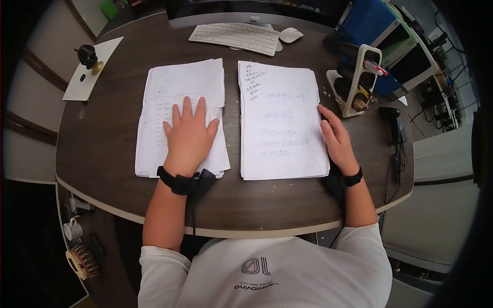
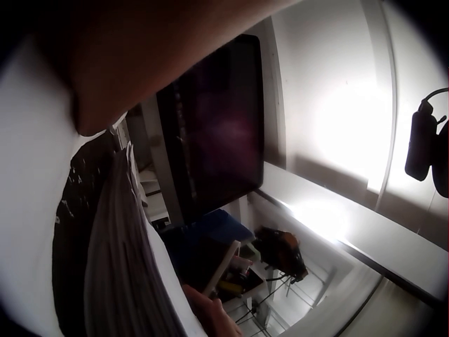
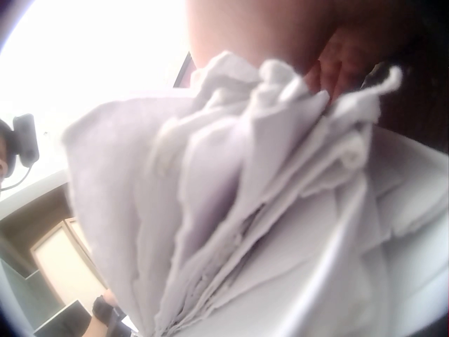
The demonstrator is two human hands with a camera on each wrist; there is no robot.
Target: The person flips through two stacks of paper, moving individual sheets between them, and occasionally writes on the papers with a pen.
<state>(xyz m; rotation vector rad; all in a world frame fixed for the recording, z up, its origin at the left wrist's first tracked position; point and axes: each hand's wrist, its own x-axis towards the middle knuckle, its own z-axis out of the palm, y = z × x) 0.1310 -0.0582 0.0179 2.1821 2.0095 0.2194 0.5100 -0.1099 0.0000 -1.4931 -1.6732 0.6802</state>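
Observation:
Two stacks of white paper lie side by side on a dark desk. On the left paper stack [image 1: 149,138], my left hand [image 1: 189,136] rests flat with its fingers spread over handwritten lines. The right paper stack [image 1: 282,138] has handwriting down its top sheet. My right hand [image 1: 340,141] touches that stack's right edge, its fingers extended and the thumb near the sheet's border. From the right wrist, the torn, ruffled paper edges [image 3: 231,161] show close up, with part of the right hand [image 3: 263,31] above them. The left wrist view shows the right stack's layered side [image 2: 126,260].
A keyboard [image 1: 235,37] and a white mouse [image 1: 291,35] sit below the monitor [image 1: 257,13]. Right of the stacks stand a pen holder [image 1: 354,82] and a black handheld scanner [image 1: 392,126] with its cable. A white board [image 1: 77,87] with a small black device lies at far left.

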